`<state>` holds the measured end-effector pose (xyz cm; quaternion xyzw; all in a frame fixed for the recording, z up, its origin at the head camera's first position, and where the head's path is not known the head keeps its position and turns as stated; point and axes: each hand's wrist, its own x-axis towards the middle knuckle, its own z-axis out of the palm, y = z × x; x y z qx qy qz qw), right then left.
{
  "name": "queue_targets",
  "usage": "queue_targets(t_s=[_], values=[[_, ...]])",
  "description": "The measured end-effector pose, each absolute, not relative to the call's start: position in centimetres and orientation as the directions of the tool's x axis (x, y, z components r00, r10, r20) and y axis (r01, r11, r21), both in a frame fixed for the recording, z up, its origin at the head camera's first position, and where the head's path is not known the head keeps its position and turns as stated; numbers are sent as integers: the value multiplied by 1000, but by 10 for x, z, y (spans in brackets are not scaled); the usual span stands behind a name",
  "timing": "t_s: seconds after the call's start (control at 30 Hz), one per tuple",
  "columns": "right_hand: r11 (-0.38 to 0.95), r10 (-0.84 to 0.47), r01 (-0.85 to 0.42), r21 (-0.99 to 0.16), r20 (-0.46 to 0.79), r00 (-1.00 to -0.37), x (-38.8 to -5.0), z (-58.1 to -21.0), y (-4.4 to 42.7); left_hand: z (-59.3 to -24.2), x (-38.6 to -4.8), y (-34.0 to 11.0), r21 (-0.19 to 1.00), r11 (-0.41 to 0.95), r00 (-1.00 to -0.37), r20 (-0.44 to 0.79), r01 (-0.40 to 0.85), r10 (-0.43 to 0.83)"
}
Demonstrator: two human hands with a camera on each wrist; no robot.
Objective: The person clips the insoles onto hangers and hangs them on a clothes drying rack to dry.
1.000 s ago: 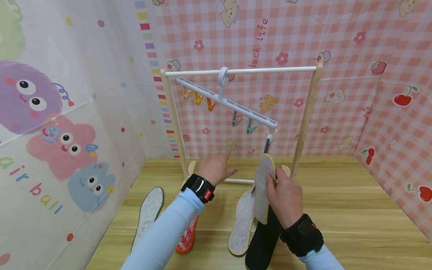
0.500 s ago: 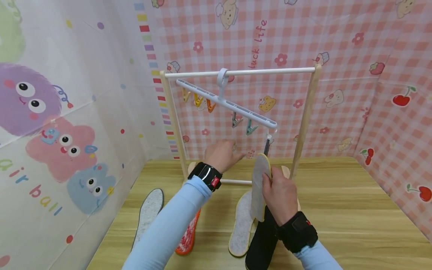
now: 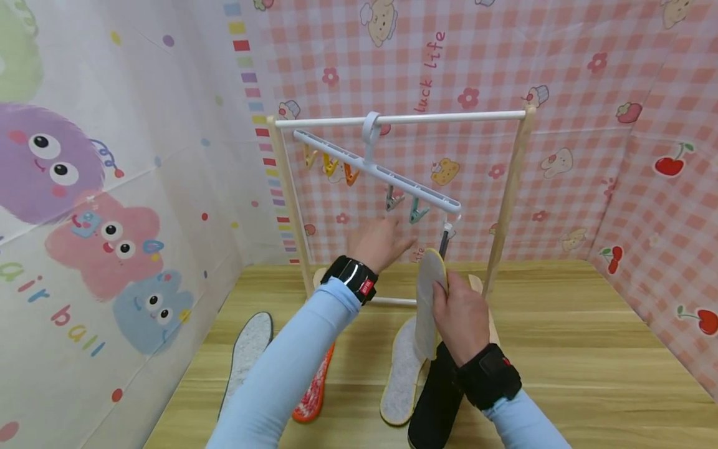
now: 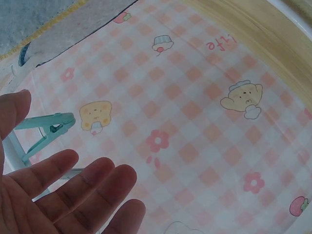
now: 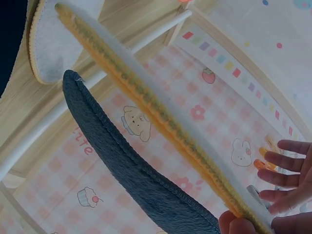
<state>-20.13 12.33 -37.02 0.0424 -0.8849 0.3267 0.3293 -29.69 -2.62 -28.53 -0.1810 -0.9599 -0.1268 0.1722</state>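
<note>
Your right hand [image 3: 462, 319] pinches the yellow-edged grey insole [image 3: 424, 315] between thumb and fingers at its right edge, so most of it extends left and down from your fingertips, on the near side of the hanging dark insole [image 5: 136, 168]. Your left hand [image 3: 378, 243], to its left, holds nothing, thumb and fingers spread wide just below the green clip [image 3: 416, 212].

6 insoles [image 3: 427, 305], 6 clips [image 3: 415, 214], 2 hands [image 3: 378, 243] [image 3: 463, 317], 1 hanger [image 3: 412, 184] and 1 rack [image 3: 508, 193] are in view.
</note>
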Motion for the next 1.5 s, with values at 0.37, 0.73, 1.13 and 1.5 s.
queue_targets(t_s=[0.37, 0.73, 1.13, 1.5], values=[[788, 147, -281, -548, 610, -779, -207, -370, 120, -273, -303, -12, 156, 918, -868, 413, 366, 276], [799, 153, -250, -547, 586, -796, -214, -371, 119, -271, -312, -2, 184, 922, -871, 432, 340, 235], [811, 139, -254, -527, 595, -792, -217, -372, 119, -270, -319, 5, 199, 912, -850, 475, 358, 230], [817, 123, -278, -505, 624, -772, -218, -373, 117, -270, -324, 9, 213, 907, -841, 494, 364, 221]])
